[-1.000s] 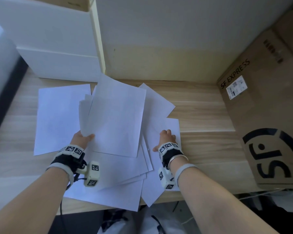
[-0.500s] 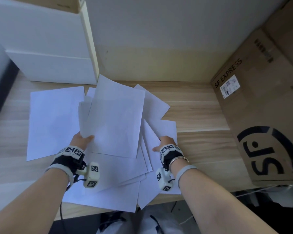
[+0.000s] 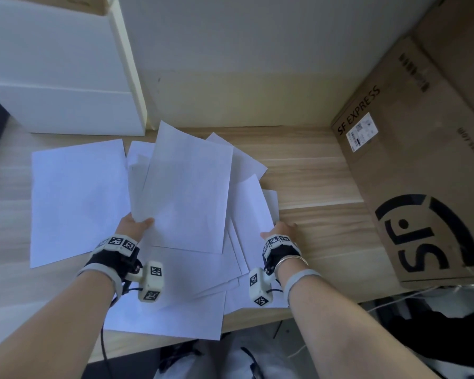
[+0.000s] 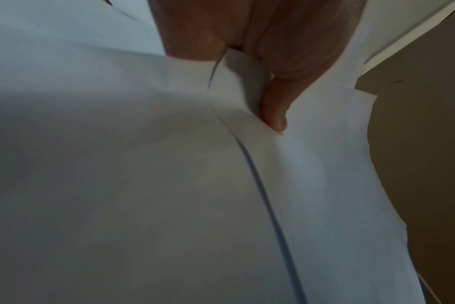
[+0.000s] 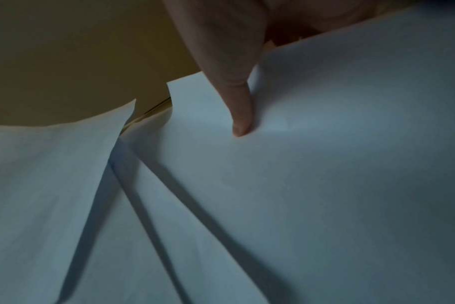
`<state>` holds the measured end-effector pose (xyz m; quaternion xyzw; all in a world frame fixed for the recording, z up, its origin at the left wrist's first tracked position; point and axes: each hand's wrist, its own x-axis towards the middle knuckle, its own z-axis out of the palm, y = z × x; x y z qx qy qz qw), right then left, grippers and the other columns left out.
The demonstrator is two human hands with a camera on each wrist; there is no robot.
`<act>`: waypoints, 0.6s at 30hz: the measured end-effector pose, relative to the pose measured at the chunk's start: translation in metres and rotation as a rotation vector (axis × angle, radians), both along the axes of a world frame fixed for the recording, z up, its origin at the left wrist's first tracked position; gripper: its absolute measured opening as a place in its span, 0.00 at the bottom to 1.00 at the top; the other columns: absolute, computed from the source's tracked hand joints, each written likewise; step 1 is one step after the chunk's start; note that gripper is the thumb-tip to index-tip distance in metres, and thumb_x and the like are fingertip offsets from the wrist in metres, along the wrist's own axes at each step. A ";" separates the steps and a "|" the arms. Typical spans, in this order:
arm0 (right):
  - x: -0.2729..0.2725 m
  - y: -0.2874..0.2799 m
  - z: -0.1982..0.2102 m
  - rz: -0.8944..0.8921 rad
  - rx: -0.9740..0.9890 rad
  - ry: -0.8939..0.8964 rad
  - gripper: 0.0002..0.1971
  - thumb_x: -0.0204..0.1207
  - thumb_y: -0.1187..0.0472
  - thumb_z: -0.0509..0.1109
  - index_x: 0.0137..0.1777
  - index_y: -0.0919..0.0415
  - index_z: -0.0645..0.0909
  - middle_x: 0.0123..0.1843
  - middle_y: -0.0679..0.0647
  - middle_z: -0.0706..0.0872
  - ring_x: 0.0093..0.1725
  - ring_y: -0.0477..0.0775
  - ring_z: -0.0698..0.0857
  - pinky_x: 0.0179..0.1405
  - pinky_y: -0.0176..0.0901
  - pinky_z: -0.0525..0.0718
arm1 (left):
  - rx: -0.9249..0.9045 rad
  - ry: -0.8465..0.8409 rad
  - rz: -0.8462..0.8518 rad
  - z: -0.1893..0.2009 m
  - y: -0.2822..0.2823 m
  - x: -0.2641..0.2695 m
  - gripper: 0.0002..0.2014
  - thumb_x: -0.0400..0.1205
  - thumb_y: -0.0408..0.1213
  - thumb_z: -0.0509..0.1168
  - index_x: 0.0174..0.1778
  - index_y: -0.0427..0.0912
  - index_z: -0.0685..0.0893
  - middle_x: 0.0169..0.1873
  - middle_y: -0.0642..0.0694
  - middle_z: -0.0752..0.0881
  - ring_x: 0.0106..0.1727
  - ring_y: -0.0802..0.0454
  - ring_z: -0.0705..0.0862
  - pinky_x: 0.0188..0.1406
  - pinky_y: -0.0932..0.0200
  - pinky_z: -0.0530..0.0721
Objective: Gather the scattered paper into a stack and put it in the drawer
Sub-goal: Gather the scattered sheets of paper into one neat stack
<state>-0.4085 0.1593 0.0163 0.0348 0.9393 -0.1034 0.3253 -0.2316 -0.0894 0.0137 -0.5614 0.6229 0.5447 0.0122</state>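
Note:
Several white paper sheets lie overlapping on the wooden desk (image 3: pixel 315 170). My left hand (image 3: pixel 137 224) pinches the lower left corner of a small raised bunch of sheets (image 3: pixel 186 192); in the left wrist view its thumb (image 4: pixel 274 111) presses on top of the paper (image 4: pixel 143 185). My right hand (image 3: pixel 281 231) pinches the right edge of another sheet (image 3: pixel 251 209), which curls up off the desk; the thumb (image 5: pixel 240 117) lies on that sheet (image 5: pixel 325 164). One single sheet (image 3: pixel 77 198) lies apart at the left. The white drawer unit (image 3: pixel 66 105) stands at the back left, its drawers closed.
A large cardboard box (image 3: pixel 422 187) marked SF EXPRESS fills the right side of the desk. More sheets (image 3: pixel 175 313) hang over the desk's front edge. A wall runs behind the desk. Cables and dark objects lie on the floor at the lower right.
My right hand, which lay flat on a sheet, has slid to the right and taken hold of its edge, lifting it. The left hand keeps holding its bunch in place.

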 end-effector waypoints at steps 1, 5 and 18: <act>-0.001 -0.001 -0.001 -0.008 -0.022 0.007 0.19 0.77 0.60 0.68 0.65 0.68 0.77 0.72 0.63 0.68 0.62 0.61 0.82 0.54 0.43 0.78 | 0.000 -0.004 -0.004 -0.001 0.000 -0.001 0.21 0.81 0.29 0.63 0.69 0.26 0.74 0.67 0.27 0.79 0.67 0.32 0.78 0.54 0.54 0.70; -0.003 -0.002 -0.002 0.029 -0.019 0.025 0.18 0.73 0.60 0.70 0.62 0.65 0.79 0.68 0.63 0.76 0.65 0.61 0.80 0.54 0.43 0.80 | 0.001 0.005 -0.012 -0.004 0.002 -0.005 0.20 0.81 0.29 0.63 0.68 0.26 0.74 0.66 0.27 0.79 0.60 0.36 0.80 0.54 0.54 0.70; -0.006 0.001 -0.007 -0.103 -0.226 0.066 0.29 0.72 0.70 0.71 0.70 0.57 0.63 0.60 0.62 0.83 0.53 0.62 0.86 0.50 0.50 0.84 | -0.007 -0.027 -0.040 -0.006 0.003 -0.013 0.21 0.81 0.31 0.64 0.69 0.27 0.74 0.66 0.27 0.79 0.67 0.31 0.78 0.63 0.47 0.74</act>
